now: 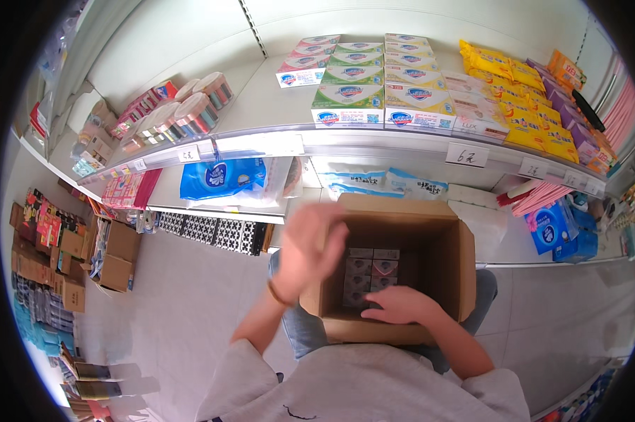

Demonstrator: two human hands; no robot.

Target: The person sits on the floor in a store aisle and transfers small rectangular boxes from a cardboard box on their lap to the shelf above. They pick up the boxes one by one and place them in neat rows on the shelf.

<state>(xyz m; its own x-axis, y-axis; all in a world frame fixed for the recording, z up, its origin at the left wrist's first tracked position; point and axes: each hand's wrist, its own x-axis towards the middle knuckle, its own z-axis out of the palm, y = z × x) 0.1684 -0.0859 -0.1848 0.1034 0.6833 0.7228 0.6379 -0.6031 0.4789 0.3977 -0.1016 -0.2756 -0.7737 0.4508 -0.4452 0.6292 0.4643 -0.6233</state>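
Observation:
A cardboard box (393, 333), its flaps spread, stands before me between my knees. Inside at the bottom left lie several small soap cartons (357, 283) in two columns. My left hand (312, 250) is blurred over the box's left rim, thumb apart from the fingers, with nothing visible in it. Down inside the box, my right hand (400, 305) has its fingers spread beside the nearest cartons; whether the fingertips touch them I cannot tell. On the shelf above stand stacked Safeguard cartons, green (347, 99) and yellow (418, 100), with a shorter pink row (302, 71) at their left.
The upper shelf's front edge (367, 138) carries price tags and overhangs the box's far side. Lux cartons (475, 111) and yellow soap packs (526, 124) stand farther right. Blue wipes packs (223, 178) lie on the lower shelf. An open carton (118, 253) sits on the floor at left.

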